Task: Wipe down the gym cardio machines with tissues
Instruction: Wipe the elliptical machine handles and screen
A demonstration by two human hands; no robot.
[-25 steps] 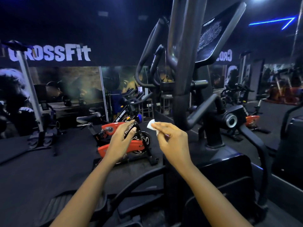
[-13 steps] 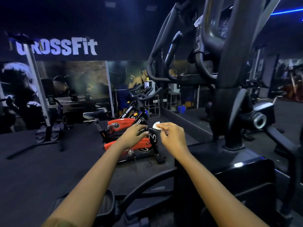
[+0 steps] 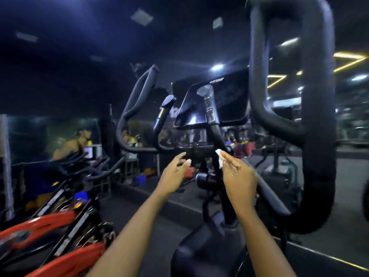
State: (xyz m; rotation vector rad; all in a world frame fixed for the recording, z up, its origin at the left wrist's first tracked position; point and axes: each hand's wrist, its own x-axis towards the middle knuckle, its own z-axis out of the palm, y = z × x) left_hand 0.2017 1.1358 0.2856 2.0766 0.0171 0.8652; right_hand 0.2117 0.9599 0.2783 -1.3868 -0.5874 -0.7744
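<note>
Nearest us, both forearms reach up and forward. The right hand [image 3: 238, 177] pinches a small white crumpled tissue [image 3: 219, 159] between thumb and fingertips, so the wad sticks out past the fingers; we judge it is held that way to present a clean face to the metal.

The left hand [image 3: 174, 170] sits just left of the right one at about the same height. Its fingers are loosely curled and hold nothing. We judge it is kept free to steady a bar. Whether its fingertips touch the machine, we cannot tell.

Close by, right of the right hand, stands the thick black padded loop handle [image 3: 317, 156]. Low and left of the left hand lie red-framed spin bikes [image 3: 40, 224].

Just beyond the fingertips runs the black horizontal handlebar [image 3: 147, 149]; the tissue is near it, but contact is unclear. Above and behind both hands, the dark tilted console screen [image 3: 225, 100] faces us. Likely next surface: the bar, since the tissue is nearest it.
</note>
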